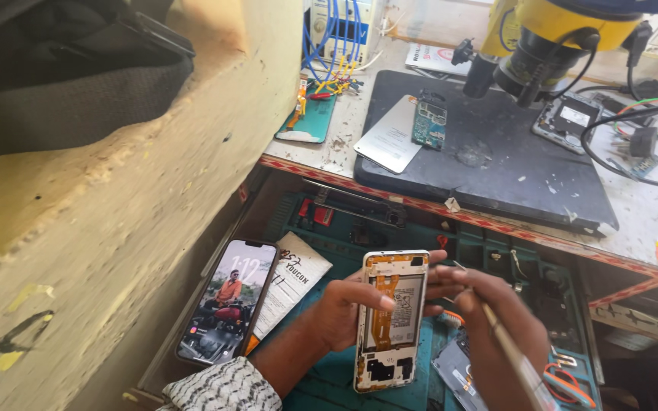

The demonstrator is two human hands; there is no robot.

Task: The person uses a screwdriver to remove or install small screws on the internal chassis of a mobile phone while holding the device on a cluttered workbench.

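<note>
fingers of the left hand point(344, 308) pinch the opened phone point(391, 320); right hand point(496, 335) grips a thin tool point(512, 352)

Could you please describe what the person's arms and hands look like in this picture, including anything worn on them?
The left hand is bare, with no glove, ring or watch showing; its forearm emerges from a white woven sleeve with a fine black pattern, pushed up towards the elbow. The right hand is also bare, and no sleeve or wristband shows on that side within the frame.
</note>
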